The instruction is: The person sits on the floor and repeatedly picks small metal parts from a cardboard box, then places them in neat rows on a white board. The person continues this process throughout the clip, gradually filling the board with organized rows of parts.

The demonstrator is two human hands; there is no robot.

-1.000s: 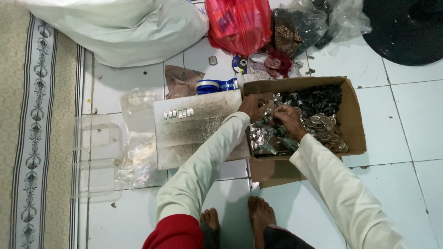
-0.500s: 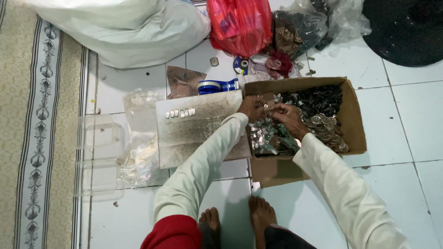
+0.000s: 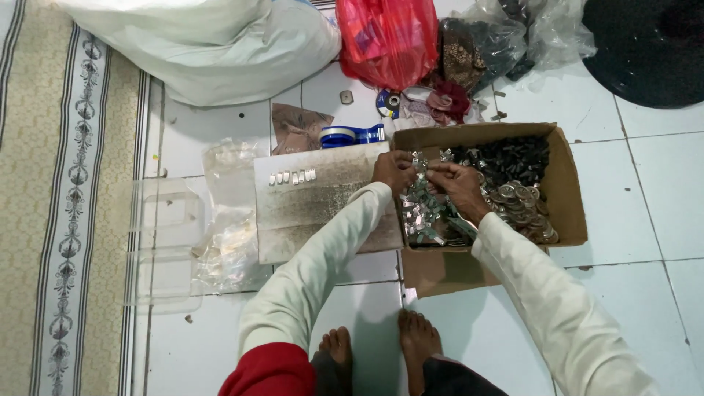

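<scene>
- The left hand (image 3: pixel 394 170) and the right hand (image 3: pixel 456 183) are held close together over the left part of a brown cardboard box (image 3: pixel 565 192).
- The fingers of both hands are curled in, and a small shiny metal piece (image 3: pixel 420 163) seems to be pinched between them; it is too small for the grip to be told for sure.
- Right under the hands, a heap of silver metal clips (image 3: pixel 422 216) is seen in the box.
- A pile of dark little parts (image 3: pixel 513 158) is seen at the back of the box, and round shiny pieces (image 3: pixel 522 209) are seen just right of the right hand.
- A flat grey board (image 3: pixel 308 209) is laid on the floor, touching the box on its left side, under the left arm.
- A short row of small silver pieces (image 3: pixel 292 177) is lined up on the board, well to the left of the left hand.
- A blue tape holder (image 3: pixel 352 135) is seen behind the board.
- Clear plastic bags (image 3: pixel 231 220) and a clear plastic tray (image 3: pixel 165 249) are seen left of the board.
- A red bag (image 3: pixel 389 40) and a big white sack (image 3: pixel 213 48) are seen farther back on the tiled floor (image 3: pixel 645 183).
</scene>
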